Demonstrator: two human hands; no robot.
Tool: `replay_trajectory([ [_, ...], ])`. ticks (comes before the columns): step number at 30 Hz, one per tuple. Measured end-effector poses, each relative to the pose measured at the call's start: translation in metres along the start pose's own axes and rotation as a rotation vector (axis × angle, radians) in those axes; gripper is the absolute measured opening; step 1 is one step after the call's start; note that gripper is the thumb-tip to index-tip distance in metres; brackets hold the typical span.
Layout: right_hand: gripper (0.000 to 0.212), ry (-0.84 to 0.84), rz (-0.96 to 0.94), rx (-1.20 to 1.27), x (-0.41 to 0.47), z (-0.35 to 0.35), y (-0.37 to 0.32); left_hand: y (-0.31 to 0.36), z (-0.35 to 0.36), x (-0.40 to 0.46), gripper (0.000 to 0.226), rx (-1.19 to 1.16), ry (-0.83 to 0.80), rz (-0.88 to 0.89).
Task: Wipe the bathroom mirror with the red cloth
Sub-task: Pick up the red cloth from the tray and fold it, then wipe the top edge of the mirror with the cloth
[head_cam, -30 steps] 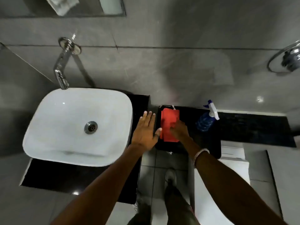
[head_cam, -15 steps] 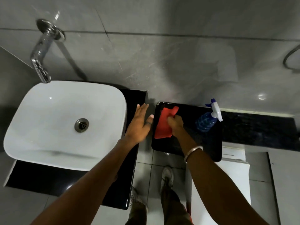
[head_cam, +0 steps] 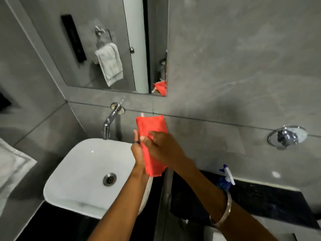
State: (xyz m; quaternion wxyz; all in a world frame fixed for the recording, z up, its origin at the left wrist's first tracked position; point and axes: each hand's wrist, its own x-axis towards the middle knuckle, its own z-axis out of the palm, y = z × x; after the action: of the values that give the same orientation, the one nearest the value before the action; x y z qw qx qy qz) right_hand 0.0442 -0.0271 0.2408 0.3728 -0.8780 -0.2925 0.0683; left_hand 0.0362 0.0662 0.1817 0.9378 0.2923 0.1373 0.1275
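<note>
The folded red cloth [head_cam: 152, 134] is held up in front of the grey wall, above the right edge of the basin. My left hand [head_cam: 138, 150] grips its left side from behind, and my right hand [head_cam: 161, 146] pinches its front. The bathroom mirror [head_cam: 97, 46] hangs on the wall above and to the left of the cloth. It reflects a white towel on a ring, and a bit of the red cloth at its lower right corner. Both hands are well below the mirror's bottom edge.
A white basin [head_cam: 83, 178] sits below on a black counter, under a chrome wall tap [head_cam: 111, 119]. A blue spray bottle [head_cam: 225, 180] stands on the black tray [head_cam: 271, 206] to the right. A chrome wall fitting [head_cam: 287, 135] is at the right. A white towel [head_cam: 10, 169] lies at the left.
The cloth has been lifted off the black tray and raised in front of the wall. My left hand has joined my right on it. The view has tilted up, showing the mirror.
</note>
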Motion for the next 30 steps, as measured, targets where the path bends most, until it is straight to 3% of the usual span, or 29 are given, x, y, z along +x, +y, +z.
replay_trajectory([
  [3,0.041,0.233,-0.114,-0.039,0.022,-0.035,-0.020,0.036,0.023,-0.006,0.070,-0.167,-0.070,0.094],
  [5,0.047,0.386,-0.221,-0.079,0.038,-0.065,-0.036,0.069,0.044,-0.005,0.058,-0.239,-0.068,0.233],
  [9,0.058,0.646,-0.388,-0.303,0.086,-0.135,-0.068,0.143,0.099,0.010,0.041,-0.163,-0.036,0.363],
  [11,0.062,0.714,-0.425,-0.414,0.106,-0.171,-0.084,0.177,0.133,0.021,0.050,-0.097,0.030,0.421],
  [13,0.065,0.792,-0.463,-0.511,0.127,-0.210,-0.103,0.208,0.183,0.025,0.069,0.027,0.052,0.514],
  [15,0.066,0.881,-0.480,-0.619,0.146,-0.246,-0.121,0.229,0.232,0.031,0.064,0.098,0.020,0.809],
  [17,0.067,0.968,-0.468,-0.719,0.163,-0.279,-0.136,0.246,0.271,0.039,0.065,0.348,0.081,1.144],
  [21,0.066,1.037,-0.409,-0.834,0.193,-0.321,-0.146,0.278,0.339,0.060,0.069,0.831,0.199,1.482],
  [26,0.069,1.143,-0.489,-0.902,0.224,-0.339,-0.130,0.278,0.387,0.094,0.086,1.168,0.098,1.519],
  [28,0.070,1.186,-0.518,-0.911,0.232,-0.341,-0.127,0.271,0.382,0.105,0.103,1.199,0.095,1.543],
  [30,0.070,1.208,-0.542,-0.909,0.236,-0.342,-0.127,0.270,0.371,0.114,0.106,1.189,0.060,1.567],
])
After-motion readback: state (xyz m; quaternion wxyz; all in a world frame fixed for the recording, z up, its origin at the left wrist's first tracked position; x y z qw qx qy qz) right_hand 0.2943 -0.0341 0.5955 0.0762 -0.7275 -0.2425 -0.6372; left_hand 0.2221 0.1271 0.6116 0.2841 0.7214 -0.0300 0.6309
